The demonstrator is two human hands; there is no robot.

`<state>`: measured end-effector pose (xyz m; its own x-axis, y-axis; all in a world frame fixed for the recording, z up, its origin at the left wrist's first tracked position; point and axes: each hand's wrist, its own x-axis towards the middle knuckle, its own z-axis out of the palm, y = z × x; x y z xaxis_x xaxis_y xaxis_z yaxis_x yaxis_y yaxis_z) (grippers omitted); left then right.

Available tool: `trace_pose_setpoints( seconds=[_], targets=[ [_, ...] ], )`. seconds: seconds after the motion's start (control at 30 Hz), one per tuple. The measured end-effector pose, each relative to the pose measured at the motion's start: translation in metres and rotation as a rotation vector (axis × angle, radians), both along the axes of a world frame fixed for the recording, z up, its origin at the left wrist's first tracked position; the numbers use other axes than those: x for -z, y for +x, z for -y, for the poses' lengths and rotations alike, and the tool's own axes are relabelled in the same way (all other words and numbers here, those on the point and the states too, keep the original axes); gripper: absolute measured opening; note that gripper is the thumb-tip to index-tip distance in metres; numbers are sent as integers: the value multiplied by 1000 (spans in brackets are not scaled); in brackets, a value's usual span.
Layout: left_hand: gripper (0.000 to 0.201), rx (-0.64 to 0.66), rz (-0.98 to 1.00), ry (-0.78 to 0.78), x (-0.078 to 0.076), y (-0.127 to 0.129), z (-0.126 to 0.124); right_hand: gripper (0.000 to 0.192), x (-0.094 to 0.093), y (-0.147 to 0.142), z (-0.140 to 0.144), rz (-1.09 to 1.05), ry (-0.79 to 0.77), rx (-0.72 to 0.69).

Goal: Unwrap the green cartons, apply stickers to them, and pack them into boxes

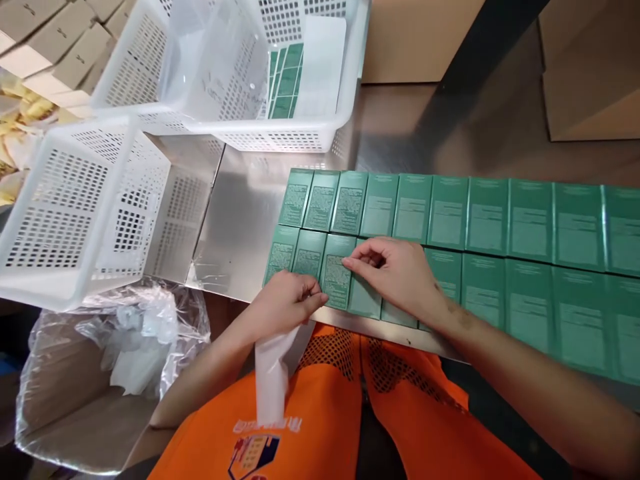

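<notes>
Two rows of green boxes (487,220) lie side by side on a metal table. Low at the front row's left end, my left hand (287,303) is closed on a white paper strip (271,380), which hangs down over the orange vest. My right hand (395,270) reaches over the front row, thumb and forefinger pinched at the upper right of a green box (337,273) with dense small print. Whatever is in that pinch is too small to make out. Boxes at the left end carry a dense printed panel; those further right show a plainer one.
White perforated baskets (225,123) stand at the back left, one with green cartons and a white sheet inside. Another basket (80,213) sits at the left. Below it is a plastic-lined carton (65,373) with crumpled backing paper. Brown cardboard boxes (415,40) stand behind.
</notes>
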<state>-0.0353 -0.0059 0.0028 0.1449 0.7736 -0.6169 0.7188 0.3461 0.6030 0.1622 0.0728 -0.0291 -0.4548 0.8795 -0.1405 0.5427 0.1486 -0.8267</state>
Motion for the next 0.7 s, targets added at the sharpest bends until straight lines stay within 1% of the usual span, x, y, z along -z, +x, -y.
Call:
trace_pose_setpoints(
  seconds=[0.1,0.23,0.43,0.7],
  targets=[
    [32,28,-71,12,0,2,-2,15,4,-1,2,45,101,-29],
    [31,50,-113,2,1,2,-3,16,9,-1,5,59,162,-38],
    [30,70,-138,7,3,4,-5,16,12,-1,9,81,185,-38],
    [29,106,-189,11,2,6,-7,19,14,-2,13,139,238,-50]
  ],
)
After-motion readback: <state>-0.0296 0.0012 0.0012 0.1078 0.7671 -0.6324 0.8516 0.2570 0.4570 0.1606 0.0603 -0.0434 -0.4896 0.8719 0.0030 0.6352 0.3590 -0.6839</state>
